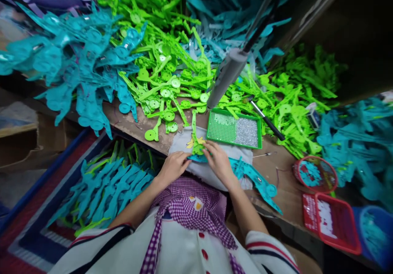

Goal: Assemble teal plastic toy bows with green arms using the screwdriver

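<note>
Both hands work at the near edge of the desk [135, 122]. The left hand [173, 165] and right hand [218, 161] pinch a teal plastic piece [245, 171] lying on a grey cloth [181, 143], with a green piece [194, 137] on top. Just beyond sits one green tray [235, 130] of tiny screws. A grey tool [229, 77] hangs over it. Heaps of green and teal parts crowd the far side, too many to count. Two red baskets [333, 220] stand right.
</note>
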`<state>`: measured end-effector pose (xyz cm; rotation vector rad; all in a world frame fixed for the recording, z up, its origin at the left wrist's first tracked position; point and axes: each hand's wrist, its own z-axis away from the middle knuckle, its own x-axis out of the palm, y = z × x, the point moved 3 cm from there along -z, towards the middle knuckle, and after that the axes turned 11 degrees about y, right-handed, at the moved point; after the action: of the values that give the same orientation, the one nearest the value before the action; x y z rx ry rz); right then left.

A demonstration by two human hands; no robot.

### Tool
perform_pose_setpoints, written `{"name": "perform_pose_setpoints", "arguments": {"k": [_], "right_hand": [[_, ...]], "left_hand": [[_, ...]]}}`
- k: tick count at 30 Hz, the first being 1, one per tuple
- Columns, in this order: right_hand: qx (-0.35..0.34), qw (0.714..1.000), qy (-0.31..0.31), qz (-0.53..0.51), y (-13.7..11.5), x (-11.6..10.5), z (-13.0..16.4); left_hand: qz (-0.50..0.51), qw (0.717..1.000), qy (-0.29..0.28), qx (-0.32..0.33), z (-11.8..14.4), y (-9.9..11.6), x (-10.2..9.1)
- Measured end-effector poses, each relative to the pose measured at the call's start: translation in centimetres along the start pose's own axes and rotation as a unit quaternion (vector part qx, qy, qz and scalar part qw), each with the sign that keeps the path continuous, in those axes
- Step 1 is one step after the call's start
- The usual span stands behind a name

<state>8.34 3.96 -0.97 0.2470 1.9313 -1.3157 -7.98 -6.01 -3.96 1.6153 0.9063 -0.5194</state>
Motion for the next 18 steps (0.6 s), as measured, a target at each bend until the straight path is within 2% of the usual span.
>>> {"name": "perform_pose_setpoints", "arguments": {"k": [6, 9, 14, 18], "right_hand": [[-0.026, 0.989, 0.081, -0.124, 0.2, 2.5, 1.7], [-0.047, 0.99, 0.081, -0.105, 0.6, 3.2, 1.7], [-0.06, 0.995, 0.071, -0.023, 0.7, 3.4, 2.1], [-0.048, 0.995, 0.073, -0.057, 0.4, 2.9, 2.2]], "left_hand": [[0.034, 0.999, 0.03, 0.016, -0.5, 0.4, -0.9], [0.035, 0.998, 0.04, 0.015, -1.0, 0.6, -1.2], [0.015, 0.999, -0.001, 0.032, -1.4, 1.2, -0.3], [0.017, 0.999, -0.006, 0.031, -1.4, 1.4, -0.3]]}}
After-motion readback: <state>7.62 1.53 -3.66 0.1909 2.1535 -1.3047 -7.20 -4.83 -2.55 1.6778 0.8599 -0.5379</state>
